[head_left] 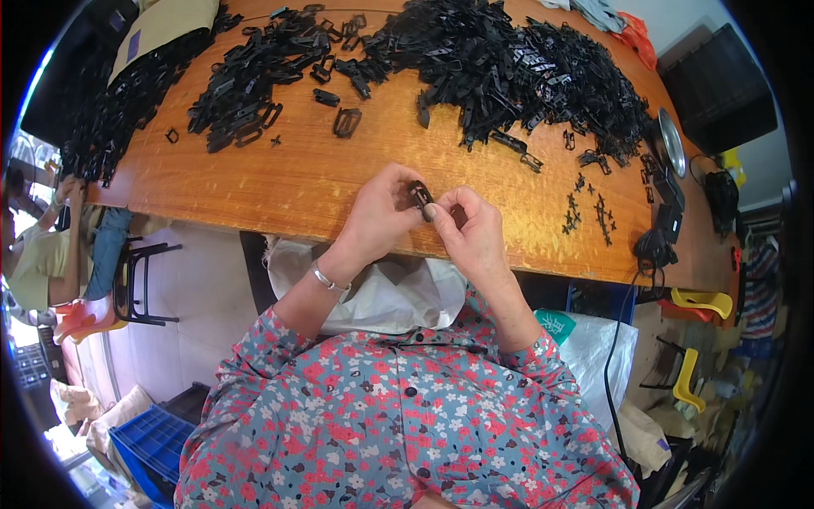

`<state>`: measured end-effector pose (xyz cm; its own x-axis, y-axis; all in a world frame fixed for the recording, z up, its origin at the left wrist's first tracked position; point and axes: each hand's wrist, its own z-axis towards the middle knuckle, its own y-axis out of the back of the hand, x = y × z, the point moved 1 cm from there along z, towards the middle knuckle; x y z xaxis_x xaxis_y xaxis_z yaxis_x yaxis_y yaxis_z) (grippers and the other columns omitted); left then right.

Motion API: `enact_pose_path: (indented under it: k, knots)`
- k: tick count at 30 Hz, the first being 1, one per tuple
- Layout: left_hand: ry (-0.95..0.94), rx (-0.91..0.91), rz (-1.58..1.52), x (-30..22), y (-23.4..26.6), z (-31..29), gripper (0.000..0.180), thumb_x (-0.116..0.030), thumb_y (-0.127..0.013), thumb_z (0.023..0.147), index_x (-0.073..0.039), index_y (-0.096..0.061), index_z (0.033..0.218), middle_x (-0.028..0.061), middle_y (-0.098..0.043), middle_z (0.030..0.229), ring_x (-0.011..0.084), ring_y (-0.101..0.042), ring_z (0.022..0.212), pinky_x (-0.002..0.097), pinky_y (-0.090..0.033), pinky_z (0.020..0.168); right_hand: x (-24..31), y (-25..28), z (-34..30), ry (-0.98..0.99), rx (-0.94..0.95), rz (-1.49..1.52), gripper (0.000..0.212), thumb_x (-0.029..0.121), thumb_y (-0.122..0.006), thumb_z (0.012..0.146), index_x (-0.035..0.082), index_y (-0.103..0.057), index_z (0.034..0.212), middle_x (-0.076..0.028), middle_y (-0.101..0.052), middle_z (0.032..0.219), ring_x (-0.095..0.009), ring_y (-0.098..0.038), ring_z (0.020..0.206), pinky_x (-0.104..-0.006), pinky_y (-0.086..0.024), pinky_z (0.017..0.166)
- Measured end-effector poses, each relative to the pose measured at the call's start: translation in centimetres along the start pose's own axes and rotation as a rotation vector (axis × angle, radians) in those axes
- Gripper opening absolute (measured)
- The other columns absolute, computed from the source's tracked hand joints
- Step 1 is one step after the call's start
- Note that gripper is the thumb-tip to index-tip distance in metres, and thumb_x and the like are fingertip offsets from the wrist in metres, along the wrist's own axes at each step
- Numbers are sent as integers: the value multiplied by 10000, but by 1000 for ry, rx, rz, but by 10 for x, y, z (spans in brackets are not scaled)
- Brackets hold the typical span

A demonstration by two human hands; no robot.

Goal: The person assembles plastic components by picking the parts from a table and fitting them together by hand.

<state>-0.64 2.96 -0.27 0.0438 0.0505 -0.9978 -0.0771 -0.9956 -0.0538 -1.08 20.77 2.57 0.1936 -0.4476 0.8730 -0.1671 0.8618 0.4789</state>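
Just over the front edge of the wooden table (356,161), both my hands meet on one small black plastic clip-like part (419,197). My left hand (378,212), with a bracelet at the wrist, is closed on its left side. From the right, my right hand (471,233) pinches the part's lower end between thumb and fingers. A large heap of similar black parts (475,68) covers the far middle and right of the table. To the right of my hands lie several small cross-shaped black pieces (604,219).
A smaller pile of black parts (246,93) lies at left, with another beside a sack (165,38). A round metal dish (670,142) and a black cabled device (668,216) stand at right. At far left another person (51,263) sits at the table. Yellow chairs (688,382) stand at right.
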Motion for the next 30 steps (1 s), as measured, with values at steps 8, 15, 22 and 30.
enact_pose_path:
  k: [8,15,22,30]
  knots:
    - [186,164,-278,-19,13,-15,334,-12,-732,946,5,-637,1265,22,-681,1127,75,-645,1007,236,-546,852,2,3,2,-9,5,34,135,104,-774,925,10,-677,910,-126,-697,760,-228,-684,667,-363,-531,624]
    - [91,138,-244,-13,6,-19,333,-63,-720,988,-10,-652,1310,23,-695,1184,95,-655,1039,241,-555,845,5,3,3,35,-35,-56,150,98,-794,892,21,-665,892,-129,-671,809,-243,-662,668,-373,-519,619]
    - [-126,-6,-32,-13,-16,-34,391,-200,-547,1119,-13,-558,1461,49,-695,1262,98,-670,1014,243,-577,834,7,-5,-6,137,-19,-99,292,124,-804,870,12,-677,1109,-137,-633,857,-261,-642,677,-380,-511,637]
    - [255,144,-368,-30,-10,-26,426,-289,-519,1132,-79,-511,1503,43,-729,1028,92,-662,670,208,-545,638,0,-1,-13,-250,334,1028,197,161,-659,1051,3,-698,1162,-3,-660,904,-122,-613,780,-309,-507,681]
